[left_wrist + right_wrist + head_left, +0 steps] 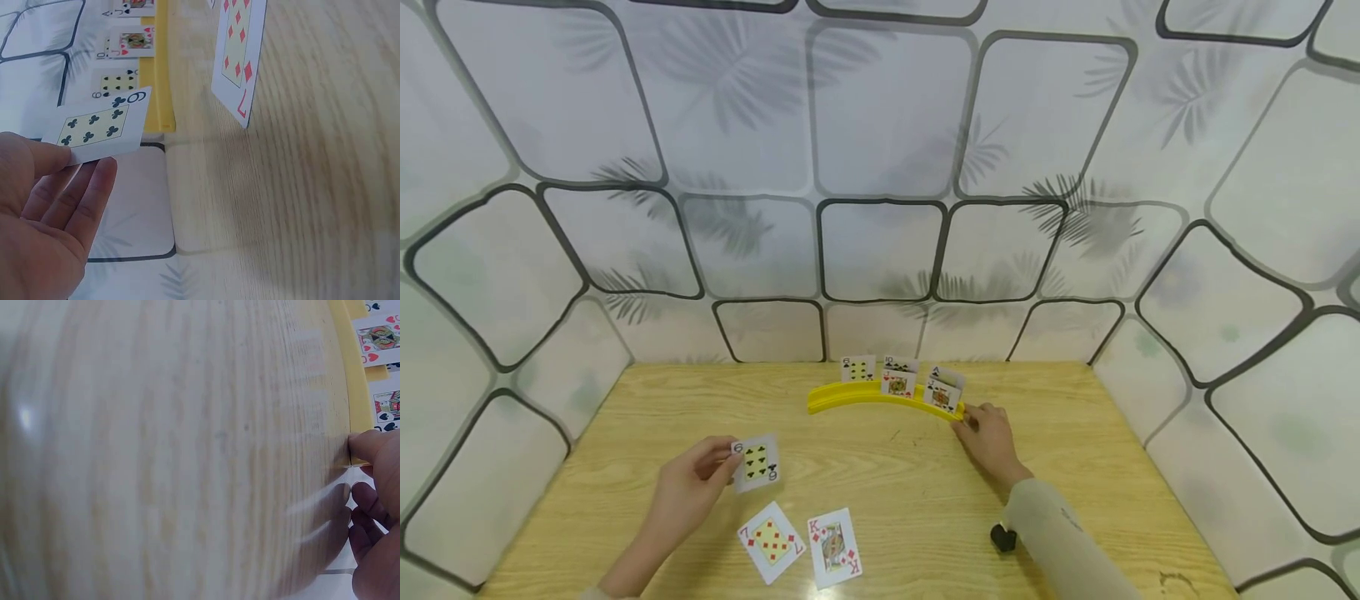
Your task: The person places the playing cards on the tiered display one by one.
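My left hand (688, 492) pinches a six of clubs (756, 463) above the table, face up; the left wrist view shows the thumb on the front of the card (100, 128). A curved yellow card holder (850, 395) stands at the back with cards upright in it: a six of spades (857, 368) at left, a jack of hearts (898, 384) before a ten, and a jack of spades (942, 397) before an ace. My right hand (992, 442) grips the holder's right end between thumb and fingers, seen also in the right wrist view beside the yellow edge (357, 394).
A seven of diamonds (771, 542) and a king of diamonds (835, 547) lie face up side by side near the front of the wooden table (925, 517). A small black object (1003, 537) is by the right sleeve. Patterned walls enclose the table at back and sides.
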Demonstrator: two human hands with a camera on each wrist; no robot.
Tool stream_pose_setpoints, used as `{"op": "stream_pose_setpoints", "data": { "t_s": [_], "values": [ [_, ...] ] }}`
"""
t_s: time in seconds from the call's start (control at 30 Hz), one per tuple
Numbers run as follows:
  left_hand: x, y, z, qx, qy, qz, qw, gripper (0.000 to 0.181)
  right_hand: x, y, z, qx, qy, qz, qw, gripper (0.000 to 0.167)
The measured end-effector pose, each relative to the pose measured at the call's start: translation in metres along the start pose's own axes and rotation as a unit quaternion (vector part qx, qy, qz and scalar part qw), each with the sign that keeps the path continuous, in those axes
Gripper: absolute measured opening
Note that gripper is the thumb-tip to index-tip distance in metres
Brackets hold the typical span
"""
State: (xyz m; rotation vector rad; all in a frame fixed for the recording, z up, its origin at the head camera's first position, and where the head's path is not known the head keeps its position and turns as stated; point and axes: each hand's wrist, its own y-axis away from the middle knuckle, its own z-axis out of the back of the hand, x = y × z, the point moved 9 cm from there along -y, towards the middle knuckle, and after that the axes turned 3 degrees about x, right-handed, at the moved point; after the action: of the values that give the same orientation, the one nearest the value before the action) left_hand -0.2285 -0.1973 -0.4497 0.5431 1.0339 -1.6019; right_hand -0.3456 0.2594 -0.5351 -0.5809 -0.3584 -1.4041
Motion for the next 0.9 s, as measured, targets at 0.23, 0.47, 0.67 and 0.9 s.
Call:
{"op": "stream_pose_setpoints", "data": {
  "t_s": [0.23, 0.47, 0.67, 0.9],
  "values": [
    [-0.002, -0.014, -0.013, 0.001, 0.010, -0.025, 0.9996, 0.018, 0.000, 0.000, -0.001, 0.003, -0.003, -0.003, 1.0000, 0.048],
    [-0.002, -0.031, -0.032, 0.010, 0.011, -0.025, 0.9996, 0.018, 0.000, -0.001, -0.001, 0.006, 0.002, -0.006, 1.0000, 0.048],
    [-0.004, -0.046, -0.054, 0.024, 0.030, -0.016, 0.9991, 0.018, 0.000, 0.000, -0.001, 0.009, -0.002, -0.017, 0.9998, 0.048],
    [-0.008, -0.058, -0.072, 0.034, 0.035, -0.015, 0.9987, 0.016, 0.003, 0.001, 0.001, 0.004, -0.002, -0.015, 0.9999, 0.047]
  ]
}}
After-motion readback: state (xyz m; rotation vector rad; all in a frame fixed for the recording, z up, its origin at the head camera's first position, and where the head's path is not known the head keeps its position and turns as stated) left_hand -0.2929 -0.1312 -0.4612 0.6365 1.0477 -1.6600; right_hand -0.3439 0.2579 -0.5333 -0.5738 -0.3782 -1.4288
